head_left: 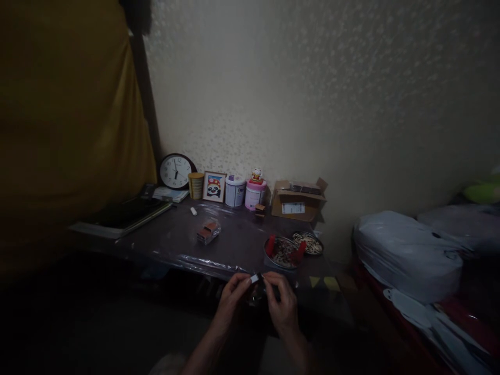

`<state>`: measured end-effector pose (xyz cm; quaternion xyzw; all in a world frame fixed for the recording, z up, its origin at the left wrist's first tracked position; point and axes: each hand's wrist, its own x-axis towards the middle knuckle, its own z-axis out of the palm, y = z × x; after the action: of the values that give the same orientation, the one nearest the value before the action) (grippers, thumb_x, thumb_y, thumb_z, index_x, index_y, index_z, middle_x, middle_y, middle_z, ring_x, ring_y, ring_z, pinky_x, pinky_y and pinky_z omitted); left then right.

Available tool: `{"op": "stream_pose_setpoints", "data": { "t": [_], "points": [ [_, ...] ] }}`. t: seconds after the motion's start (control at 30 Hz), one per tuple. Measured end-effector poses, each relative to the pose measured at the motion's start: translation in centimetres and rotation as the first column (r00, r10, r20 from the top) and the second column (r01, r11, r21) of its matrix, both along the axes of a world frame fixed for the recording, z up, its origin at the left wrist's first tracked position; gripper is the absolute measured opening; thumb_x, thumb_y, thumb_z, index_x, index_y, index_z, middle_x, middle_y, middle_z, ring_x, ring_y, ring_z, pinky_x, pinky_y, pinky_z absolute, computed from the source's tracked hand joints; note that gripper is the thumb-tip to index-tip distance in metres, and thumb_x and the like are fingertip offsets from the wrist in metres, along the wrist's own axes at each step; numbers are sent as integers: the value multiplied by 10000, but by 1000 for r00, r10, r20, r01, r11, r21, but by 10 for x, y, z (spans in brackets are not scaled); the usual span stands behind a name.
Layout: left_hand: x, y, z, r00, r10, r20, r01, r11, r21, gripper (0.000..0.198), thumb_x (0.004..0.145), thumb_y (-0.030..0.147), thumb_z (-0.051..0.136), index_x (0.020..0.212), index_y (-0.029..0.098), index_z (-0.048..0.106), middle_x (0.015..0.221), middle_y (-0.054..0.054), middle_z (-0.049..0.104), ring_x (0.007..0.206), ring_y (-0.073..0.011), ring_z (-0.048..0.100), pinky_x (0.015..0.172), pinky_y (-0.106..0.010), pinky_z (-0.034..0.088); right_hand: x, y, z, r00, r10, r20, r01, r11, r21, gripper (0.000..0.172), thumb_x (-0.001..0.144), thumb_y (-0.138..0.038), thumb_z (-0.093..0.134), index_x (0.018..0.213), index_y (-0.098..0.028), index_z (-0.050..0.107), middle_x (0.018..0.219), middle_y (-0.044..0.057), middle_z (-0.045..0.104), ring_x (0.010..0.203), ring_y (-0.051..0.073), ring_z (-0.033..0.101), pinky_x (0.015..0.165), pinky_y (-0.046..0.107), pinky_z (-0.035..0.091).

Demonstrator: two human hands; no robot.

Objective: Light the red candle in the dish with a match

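The left hand (233, 294) and right hand (284, 307) come together just at the near edge of the table (238, 232), with dark space below that edge to their left. Between them is a small block (254, 279), white toward the left and dark toward the right. The left hand pinches its white end between thumb and fingers; the right hand's thumb and forefinger close together at the dark end (the dim light hides the finer detail).

Just beyond the right hand, a bowl (279, 264) with two red pieces in it stands close to the near edge, a dish (321, 251) of pale strips right behind. Yellow pieces (331, 284) lie by the table's right side. A stretch of tabletop runs from the bowl left to a clear-wrapped brown pack (209, 232); past it lies a small white item (194, 211).

Along the wall (250, 94), a clock (175, 172), yellow cup (196, 186), framed picture (214, 187), white tub (235, 192), pink tub (255, 197) and cardboard box (279, 199) mark the far edge. A yellow curtain (70, 114) bounds the left.
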<state>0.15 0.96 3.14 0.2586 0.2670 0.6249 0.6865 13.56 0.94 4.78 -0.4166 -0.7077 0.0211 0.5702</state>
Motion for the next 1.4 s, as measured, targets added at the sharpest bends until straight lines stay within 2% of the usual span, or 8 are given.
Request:
{"op": "stream_pose_setpoints", "data": {
  "t": [0.2, 0.3, 0.37, 0.47, 0.67, 0.97, 1.2, 1.4],
  "points": [
    [0, -2, 4, 1000, 16, -12, -16, 1000, 12, 176, 664, 307, 718, 751, 183, 629, 670, 16, 660, 626, -107, 578, 631, -214, 427, 2, -9, 10, 998, 3, 67, -11, 994, 113, 146, 867, -155, 484, 936, -230, 589, 903, 47, 670, 856, 165, 627, 748, 310, 511],
    [-1, -4, 5, 999, 35, -24, -34, 999, 41, 164, 670, 298, 715, 748, 179, 633, 692, 9, 669, 641, -110, 584, 633, -211, 429, 4, -4, 6, 985, 37, 170, -50, 996, 74, 184, 873, -154, 454, 924, -231, 613, 877, 43, 681, 824, 170, 630, 739, 316, 511],
    [-2, -5, 5, 999, 38, -38, -36, 998, 54, 152, 680, 300, 706, 739, 177, 638, 715, -1, 682, 660, -118, 595, 641, -216, 435, 8, 4, 2, 994, -34, 106, 33, 999, 12, 179, 874, -185, 452, 897, -219, 626, 851, 43, 680, 797, 171, 628, 721, 311, 510],
    [-4, -5, 7, 997, 38, -71, -33, 997, 70, 132, 696, 289, 696, 734, 172, 648, 765, -20, 692, 727, -135, 613, 702, -233, 448, 18, 15, -1, 981, -168, -97, 161, 983, -84, 147, 848, -251, 497, 846, -207, 637, 862, 48, 674, 817, 177, 623, 732, 312, 503],
    [-7, -6, 9, 996, 71, -63, -67, 996, 57, 138, 674, 284, 718, 722, 169, 657, 785, -17, 674, 766, -148, 617, 765, -268, 465, 35, 24, -2, 928, -253, -274, 219, 964, -149, 178, 804, -336, 545, 729, -202, 637, 808, 28, 650, 790, 176, 600, 730, 317, 490],
    [-10, -8, 8, 992, 58, -110, -59, 998, -5, 176, 678, 319, 715, 749, 173, 647, 794, -25, 704, 755, -149, 631, 715, -252, 453, 42, 19, 14, 925, -257, -280, 249, 966, -63, 179, 807, -328, 539, 706, -218, 637, 733, 27, 647, 696, 190, 599, 655, 318, 500],
    [-9, -3, 4, 990, 48, -132, -51, 999, -19, 207, 657, 351, 724, 714, 168, 646, 707, -15, 692, 676, -131, 614, 650, -229, 442, 44, 22, 8, 919, -235, -316, 194, 968, -157, 196, 811, -336, 539, 722, -188, 632, 782, 34, 631, 744, 179, 592, 693, 310, 483],
    [-7, 3, -7, 991, 57, -121, -59, 998, -11, 204, 668, 354, 714, 711, 170, 638, 671, 7, 661, 641, -115, 602, 633, -214, 435, 43, 24, 4, 927, -227, -300, 195, 972, -134, 206, 816, -358, 552, 749, -177, 624, 776, 43, 631, 750, 185, 586, 702, 315, 473]
  ]
}}
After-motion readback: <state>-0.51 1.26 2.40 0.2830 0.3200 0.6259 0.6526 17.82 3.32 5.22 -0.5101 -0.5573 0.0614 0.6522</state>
